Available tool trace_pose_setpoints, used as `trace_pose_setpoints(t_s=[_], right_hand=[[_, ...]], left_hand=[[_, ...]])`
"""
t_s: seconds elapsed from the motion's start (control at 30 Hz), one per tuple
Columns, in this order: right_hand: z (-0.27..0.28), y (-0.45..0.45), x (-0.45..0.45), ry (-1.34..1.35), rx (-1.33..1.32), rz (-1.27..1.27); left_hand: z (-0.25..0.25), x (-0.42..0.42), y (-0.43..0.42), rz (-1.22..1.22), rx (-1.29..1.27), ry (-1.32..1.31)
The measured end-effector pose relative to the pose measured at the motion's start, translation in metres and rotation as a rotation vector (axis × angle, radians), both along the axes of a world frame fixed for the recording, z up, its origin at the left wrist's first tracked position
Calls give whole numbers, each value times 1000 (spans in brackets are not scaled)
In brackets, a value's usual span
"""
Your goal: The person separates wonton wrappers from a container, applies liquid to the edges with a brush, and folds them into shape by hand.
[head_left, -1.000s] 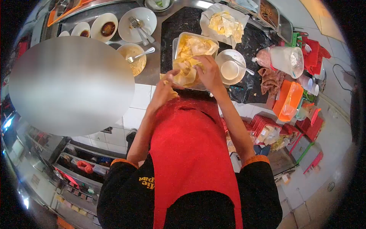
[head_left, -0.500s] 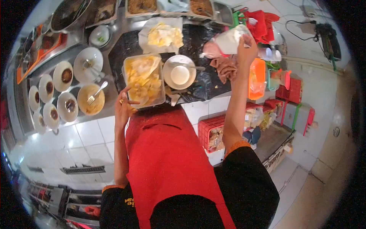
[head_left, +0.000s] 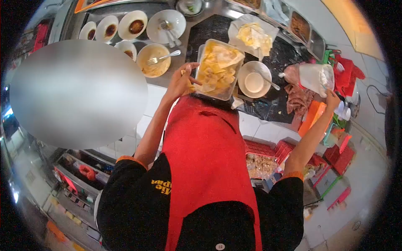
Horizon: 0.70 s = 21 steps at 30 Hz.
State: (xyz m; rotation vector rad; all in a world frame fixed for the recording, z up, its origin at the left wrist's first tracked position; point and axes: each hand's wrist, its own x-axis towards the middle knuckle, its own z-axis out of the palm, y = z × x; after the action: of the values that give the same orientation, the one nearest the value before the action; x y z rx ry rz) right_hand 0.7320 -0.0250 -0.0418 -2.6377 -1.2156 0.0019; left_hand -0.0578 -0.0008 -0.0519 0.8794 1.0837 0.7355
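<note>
My left hand (head_left: 183, 81) is at the left side of a clear plastic container (head_left: 229, 94), its thumb and forefinger apart and touching that side. Inside lie yellowish folded dumplings (head_left: 215, 77) and a pale wrapper sheet. My right hand (head_left: 333, 100) is stretched out to the right, fingers closed together at the lower corner of a translucent white bag (head_left: 312, 77). What those fingers pinch, if anything, is too small to make out. A crumpled brown cloth (head_left: 299, 100) lies below the bag. Between the hands stands a bowl (head_left: 266, 79) with a small white cup (head_left: 254, 83) and a spoon.
Yellow wrappers (head_left: 251, 35) lie on a paper sheet behind the container. Several white bowls with dark sauce (head_left: 136, 26) stand at the left, near a bowl with a fork (head_left: 154, 67) and a plate with cutlery (head_left: 166, 26). An orange container (head_left: 312, 117) sits at the right edge.
The view has turned, so the counter appears shifted right. My right hand has moved from over the white bag to its lower corner. The left hand stays beside the container.
</note>
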Motion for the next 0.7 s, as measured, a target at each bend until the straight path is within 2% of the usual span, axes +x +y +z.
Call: trace_pose_setpoints(t_s=[0.03, 0.07, 0.1, 0.17, 0.23, 0.27, 0.33, 0.37, 0.43, 0.5, 0.63, 0.7], right_hand=[[13, -6, -11, -202, 52, -97], [30, -12, -36, -202, 48, -95], [46, -18, -71, 4, 312, -103], [72, -33, -97, 207, 572, -108], [92, -45, -110, 31, 555, -274], [104, -52, -121, 33, 551, -272], [140, -54, -193, 207, 728, -237], [141, -57, -217, 206, 729, -238], [144, -62, -258, 473, 811, -203], [113, -71, -295, 758, 879, -40], [85, -49, -429, 948, 559, 85], [61, -41, -486, 1046, 534, 104]], left_hand=[[8, -4, 1, 29, -36, -40], [11, -7, 0, 30, -41, -39], [12, -13, 0, 88, -73, -74], [16, -24, 0, 147, -109, -115], [25, -35, 0, 181, -123, -149], [32, -40, -1, 189, -136, -120], [32, -51, -8, 221, -176, -167], [31, -56, -10, 251, -212, -217], [24, -63, -14, 283, -255, -285], [20, -65, -16, 314, -296, -352], [22, -60, -12, 303, -302, -314], [24, -57, -10, 286, -306, -283]])
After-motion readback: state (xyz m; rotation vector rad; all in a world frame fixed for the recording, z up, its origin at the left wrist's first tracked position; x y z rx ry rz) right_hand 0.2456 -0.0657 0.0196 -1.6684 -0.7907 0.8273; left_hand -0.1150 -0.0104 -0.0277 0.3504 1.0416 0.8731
